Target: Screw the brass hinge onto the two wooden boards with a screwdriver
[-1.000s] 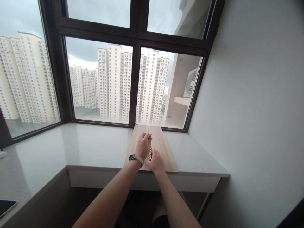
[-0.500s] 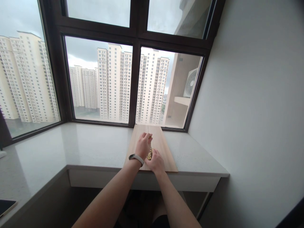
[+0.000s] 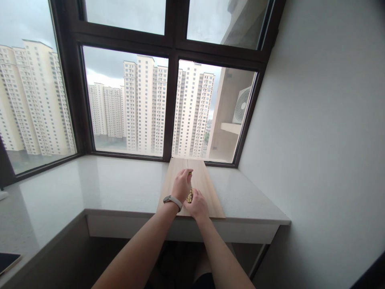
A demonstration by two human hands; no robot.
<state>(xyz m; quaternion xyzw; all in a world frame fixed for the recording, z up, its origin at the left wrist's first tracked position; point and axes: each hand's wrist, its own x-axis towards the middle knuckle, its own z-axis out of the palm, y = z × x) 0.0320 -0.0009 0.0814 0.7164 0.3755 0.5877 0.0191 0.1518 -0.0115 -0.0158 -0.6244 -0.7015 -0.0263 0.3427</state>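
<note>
My left hand (image 3: 181, 185), with a grey-banded watch (image 3: 173, 200) at its wrist, is raised over a wooden board (image 3: 212, 196). Its fingertips pinch a small gold piece (image 3: 190, 173). Lower down, my right hand (image 3: 197, 204) curls its fingers around the side of a shiny gold object with a raised pattern (image 3: 189, 196). Both hands cover much of this object, so its full shape and kind cannot be made out. Whether the small piece is joined to it is also unclear.
The board lies on a pale stone counter (image 3: 120, 184) whose front edge drops to a white panel (image 3: 135, 228). Dark-framed windows (image 3: 171, 100) rise behind it, and a white wall (image 3: 315, 120) closes the right side. A dark flat device (image 3: 9, 261) lies far left.
My left fingertips have shifted very slightly, and more of the small gold piece shows between them. The right hand and the patterned gold object stay where they were.
</note>
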